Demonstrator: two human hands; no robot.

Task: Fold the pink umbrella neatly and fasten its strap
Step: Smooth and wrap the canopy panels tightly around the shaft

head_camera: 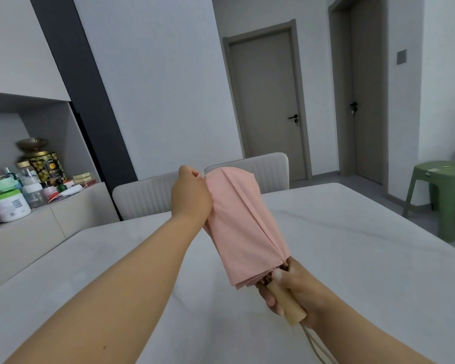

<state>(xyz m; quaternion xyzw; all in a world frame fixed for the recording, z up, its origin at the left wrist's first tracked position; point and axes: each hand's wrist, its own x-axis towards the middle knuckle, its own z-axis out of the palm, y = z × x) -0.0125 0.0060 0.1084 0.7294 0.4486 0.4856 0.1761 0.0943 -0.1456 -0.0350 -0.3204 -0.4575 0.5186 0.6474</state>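
Observation:
The pink umbrella (241, 222) is collapsed and held in the air above the white table (352, 258), its tip pointing up and away from me. My right hand (296, 290) grips the pale wooden handle (286, 302) at the lower end, thumb on top. A beige cord (317, 345) hangs from the handle's end. My left hand (191, 197) holds the canopy's left side near the top and pinches a bit of pink fabric between its fingertips. The canopy folds lie loosely along the shaft. I cannot make out the strap.
Two pale upholstered chairs (142, 198) stand at the table's far edge. A counter (63, 216) on the left carries several jars and bottles. A green plastic stool (441, 190) stands at the right, with two closed doors behind.

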